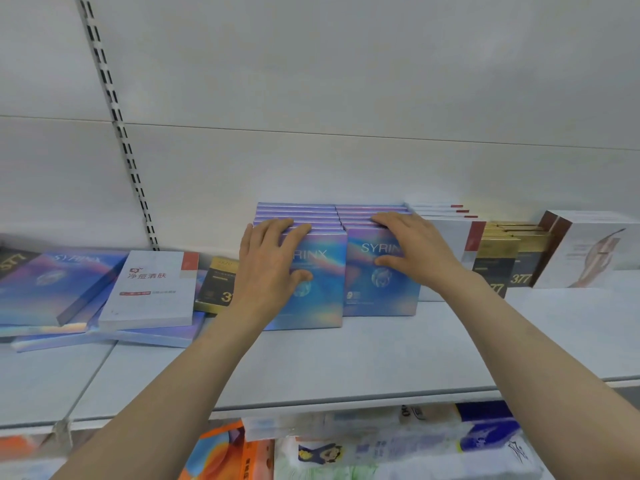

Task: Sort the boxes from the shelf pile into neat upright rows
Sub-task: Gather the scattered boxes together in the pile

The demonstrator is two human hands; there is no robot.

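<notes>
- Your left hand (273,261) holds the front box of the left blue row (311,289): fingers curl over its top edge and the thumb presses on its printed face.
- Your right hand (412,247) holds the front box of the right blue row (381,292) the same way, fingers hooked over the top edge, thumb laid across the face near the "SYRIN" lettering.
- Both rows stand upright on the shelf (346,358), touching side by side, each several boxes deep back to the white back panel (346,98).
- The left row's front box sits a little nearer to you than the right row's.
- Just right of the blue rows stands an upright row of white boxes with red corners (450,233), then black-and-gold boxes marked "377" (498,258), then white boxes with brown sides (588,251).
- To your left lies the unsorted pile (104,306), flat on the shelf: a blue box (52,285) leaning on top at the far left, a white box with red Chinese characters (152,285) beside it, a black-and-gold box (218,285) partly under your left forearm, more blue boxes beneath.
- Below the shelf edge you can see colourful packages (381,445), blurred.
</notes>
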